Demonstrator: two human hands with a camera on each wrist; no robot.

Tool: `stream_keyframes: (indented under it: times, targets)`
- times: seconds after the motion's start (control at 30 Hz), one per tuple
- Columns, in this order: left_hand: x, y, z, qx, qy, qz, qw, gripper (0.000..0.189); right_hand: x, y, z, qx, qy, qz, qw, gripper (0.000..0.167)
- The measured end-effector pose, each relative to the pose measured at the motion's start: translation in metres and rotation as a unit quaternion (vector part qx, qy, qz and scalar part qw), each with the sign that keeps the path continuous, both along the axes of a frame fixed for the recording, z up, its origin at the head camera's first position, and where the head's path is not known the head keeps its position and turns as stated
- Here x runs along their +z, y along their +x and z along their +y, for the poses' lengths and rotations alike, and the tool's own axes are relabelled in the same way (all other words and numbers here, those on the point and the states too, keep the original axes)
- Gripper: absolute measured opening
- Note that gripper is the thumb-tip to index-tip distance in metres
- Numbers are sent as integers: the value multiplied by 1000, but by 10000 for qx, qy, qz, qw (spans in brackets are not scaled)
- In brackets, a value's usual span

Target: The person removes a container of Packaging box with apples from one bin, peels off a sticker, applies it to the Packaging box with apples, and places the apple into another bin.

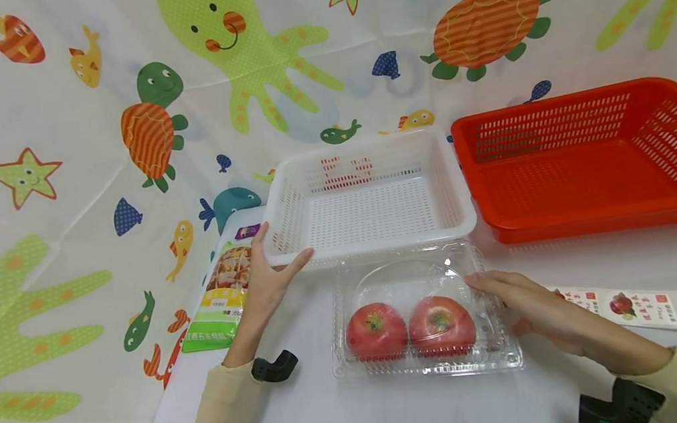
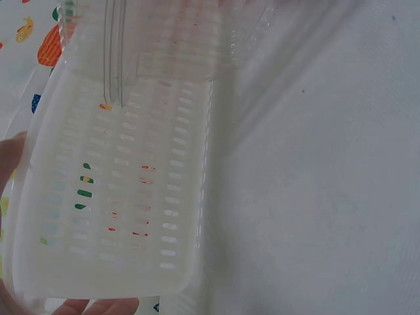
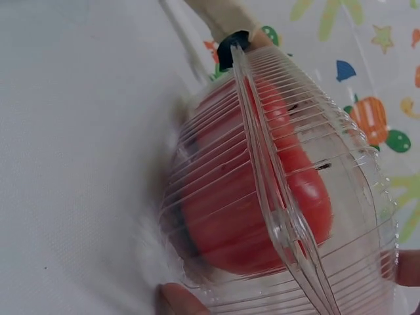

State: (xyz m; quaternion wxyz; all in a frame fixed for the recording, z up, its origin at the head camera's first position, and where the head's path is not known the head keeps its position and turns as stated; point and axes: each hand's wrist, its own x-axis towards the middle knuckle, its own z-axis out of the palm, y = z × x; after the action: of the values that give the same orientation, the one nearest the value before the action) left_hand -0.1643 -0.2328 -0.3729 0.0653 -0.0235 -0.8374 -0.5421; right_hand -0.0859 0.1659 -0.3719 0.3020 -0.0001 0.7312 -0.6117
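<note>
My left hand (image 1: 268,285) grips the front left corner of a white slotted plastic basket (image 1: 377,243), with nothing inside it. In the left wrist view, the thumb and fingertips sit around the basket's end wall (image 2: 111,275). In front of the basket is a clear plastic clamshell box (image 1: 427,367). Two red apples, one on the left (image 1: 376,331) and one on the right (image 1: 442,325), lie side by side in its front half. My right hand (image 1: 534,308) holds the box's right side, its fingers and thumb on opposite edges in the right wrist view. The lid is down over the apples.
A large red slotted basket (image 1: 587,222) stands to the right of the white one. At the left lies a green and yellow food packet (image 1: 221,295). A strip of apple-printed labels (image 1: 655,308) lies beyond my right forearm. A sea-animal cloth (image 1: 313,59) hangs behind the white table.
</note>
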Motion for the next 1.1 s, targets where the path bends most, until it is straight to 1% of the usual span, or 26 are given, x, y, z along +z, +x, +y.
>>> stream_keyframes:
  times: [0.27,0.47,0.57,0.67,0.77,0.83,0.93,1.0,1.1]
  targets:
    - [0,1,0,22,-43,0,10000,101,0,1,-1,23,55,-1,10000,83]
    - [0,1,0,39,-68,17,10000,102,2,1,5,168,-3,9,9999,82]
    - [1,1,0,31,-73,-1,10000,102,4,0,14,339,61,118,9993,80]
    - [2,2,0,51,-104,-60,9999,102,8,-1,28,583,209,408,9972,78]
    - [4,3,0,101,-165,-122,9997,103,14,-3,46,766,632,762,9921,78]
    - [5,3,0,85,-168,-127,9997,103,18,-3,58,771,1047,933,9871,79]
    - [5,3,2,24,-99,-101,9999,102,23,-1,76,789,1629,1307,9748,73]
    - [6,5,1,-1,-51,-118,9999,102,24,1,85,769,1877,1436,9686,69]
    - [6,8,0,35,-80,-197,9998,102,24,3,99,867,2126,1567,9606,63]
